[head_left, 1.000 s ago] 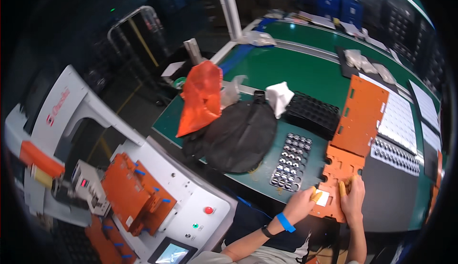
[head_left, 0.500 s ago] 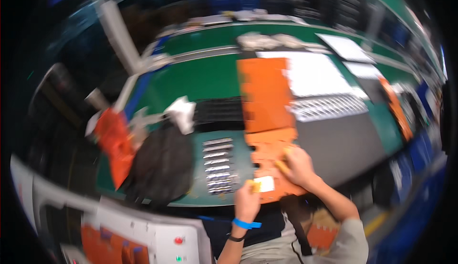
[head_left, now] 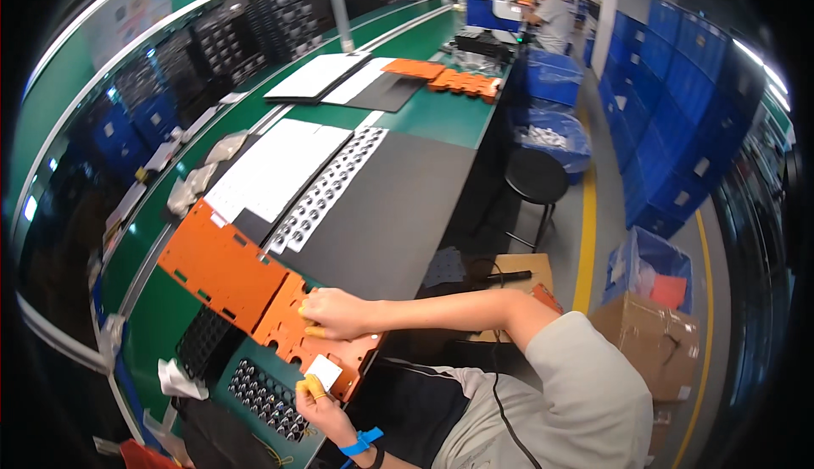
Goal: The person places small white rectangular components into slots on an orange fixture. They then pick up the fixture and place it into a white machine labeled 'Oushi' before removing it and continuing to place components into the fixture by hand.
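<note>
An orange hinged fixture lies unfolded on the green bench; its lid (head_left: 222,259) points away from me, its near plate (head_left: 284,321) has notches and holes. On that plate rests my right hand (head_left: 339,314), fingers curled, yellow covers on the fingertips; whatever they hold is hidden. A white square piece (head_left: 325,372) sits at the plate's near end. My left hand (head_left: 324,410), wearing yellow finger covers and a blue wristband (head_left: 363,441), has its fingers pinched at that piece's edge; I cannot tell what is between them. Left of the fixture is a black tray (head_left: 267,401) of small shiny parts.
Beyond the fixture lie a grey mat (head_left: 386,214), a strip of round parts (head_left: 332,185) and white sheets (head_left: 275,164). Another orange fixture (head_left: 462,83) is farther along. A black stool (head_left: 536,176), blue bins (head_left: 555,142) and a cardboard box (head_left: 649,342) stand right. A person (head_left: 551,15) works far off.
My view has swung to the right, bringing in the aisle, stool, bins and far person. Both hands stay at the orange fixture, the left still beside the white piece.
</note>
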A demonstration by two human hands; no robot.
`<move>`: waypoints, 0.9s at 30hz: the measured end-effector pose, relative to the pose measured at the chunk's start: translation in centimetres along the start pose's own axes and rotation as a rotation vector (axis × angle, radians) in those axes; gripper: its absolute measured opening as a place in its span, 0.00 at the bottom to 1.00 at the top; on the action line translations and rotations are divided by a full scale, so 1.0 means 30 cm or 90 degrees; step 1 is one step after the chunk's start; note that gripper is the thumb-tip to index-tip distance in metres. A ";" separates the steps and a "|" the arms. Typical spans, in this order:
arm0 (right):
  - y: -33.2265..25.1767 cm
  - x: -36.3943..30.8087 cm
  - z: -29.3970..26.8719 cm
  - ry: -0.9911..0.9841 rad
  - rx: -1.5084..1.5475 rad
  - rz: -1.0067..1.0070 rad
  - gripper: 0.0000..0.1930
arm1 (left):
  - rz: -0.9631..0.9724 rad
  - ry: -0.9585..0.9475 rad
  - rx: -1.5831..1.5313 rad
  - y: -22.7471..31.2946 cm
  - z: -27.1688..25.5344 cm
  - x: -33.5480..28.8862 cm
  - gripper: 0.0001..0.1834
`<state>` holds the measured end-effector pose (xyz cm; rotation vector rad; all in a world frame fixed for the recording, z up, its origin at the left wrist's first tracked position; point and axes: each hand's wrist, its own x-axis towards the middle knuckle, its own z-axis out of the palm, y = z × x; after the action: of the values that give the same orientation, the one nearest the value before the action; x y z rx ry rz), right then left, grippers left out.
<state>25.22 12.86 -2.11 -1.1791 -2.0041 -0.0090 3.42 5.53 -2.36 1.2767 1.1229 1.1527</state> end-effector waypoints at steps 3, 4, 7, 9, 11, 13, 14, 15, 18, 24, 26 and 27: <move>0.020 -0.010 0.016 -0.042 -0.024 0.036 0.16 | 0.251 0.083 0.055 0.040 0.053 0.003 0.15; 0.010 -0.012 0.022 0.019 -0.008 0.024 0.17 | 0.216 0.119 0.052 0.117 0.074 -0.033 0.15; -0.011 0.024 0.053 0.006 0.018 0.019 0.16 | -0.045 0.361 -0.233 0.324 0.202 -0.099 0.17; 0.009 0.010 0.039 -0.006 0.002 0.050 0.16 | -0.097 0.081 -0.406 0.362 0.190 -0.117 0.11; -0.003 0.014 0.032 0.002 0.003 0.057 0.16 | -0.152 -0.169 -0.625 0.354 0.169 -0.112 0.10; -0.015 0.021 0.019 0.020 -0.001 0.053 0.16 | -0.222 -0.412 -0.901 0.299 0.170 -0.082 0.15; -0.016 0.017 0.014 0.021 0.000 0.058 0.15 | -0.269 -0.439 -1.001 0.273 0.180 -0.074 0.13; -0.017 0.012 0.008 0.022 0.001 0.062 0.15 | -0.291 -0.385 -1.023 0.246 0.188 -0.072 0.12; -0.037 0.023 -0.011 0.025 -0.006 0.062 0.13 | -0.249 -0.369 -1.028 0.045 0.173 0.030 0.12; -0.037 0.013 -0.014 0.083 -0.018 0.058 0.13 | -0.365 -0.373 -1.130 0.287 0.214 -0.060 0.07; -0.036 0.020 -0.010 0.073 -0.005 0.063 0.14 | -0.328 -0.409 -1.072 0.225 0.197 -0.026 0.05; -0.032 0.021 -0.009 0.068 0.001 0.067 0.15 | -0.312 -0.427 -1.042 0.187 0.189 -0.005 0.05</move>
<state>24.52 12.67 -1.18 -1.2555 -1.8473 -0.0175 9.06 4.66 3.23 -0.0062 -0.1911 0.7354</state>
